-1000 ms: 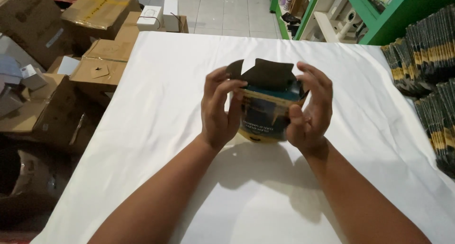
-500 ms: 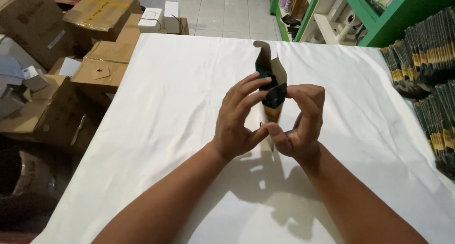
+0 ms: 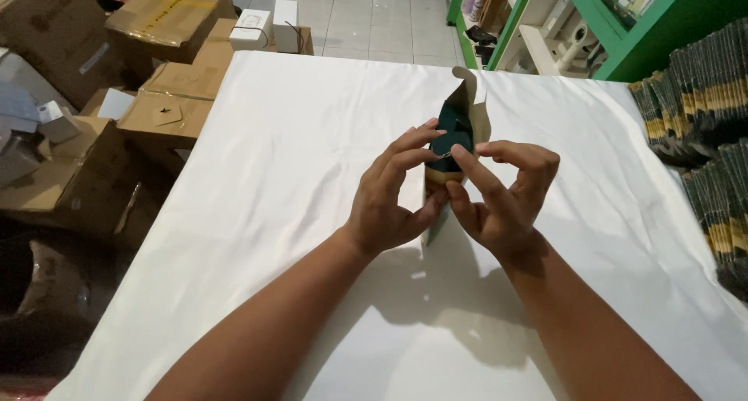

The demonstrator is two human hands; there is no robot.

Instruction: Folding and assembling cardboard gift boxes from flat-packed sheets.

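Left hand (image 3: pixel 389 202) and right hand (image 3: pixel 499 198) both pinch a small carton (image 3: pixel 456 132), dark green outside and tan inside, held upright above the white table (image 3: pixel 296 151); top flap open. Judged light, thin card, stiff along the creases but easily crushed; best gripped at the folded edges. Flat cartons (image 3: pixel 701 113) are stacked at right, brown boxes (image 3: pixel 93 105) at left.

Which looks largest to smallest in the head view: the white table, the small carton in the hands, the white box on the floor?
1. white table
2. small carton, though nearer the camera
3. white box, farther away, so unsure
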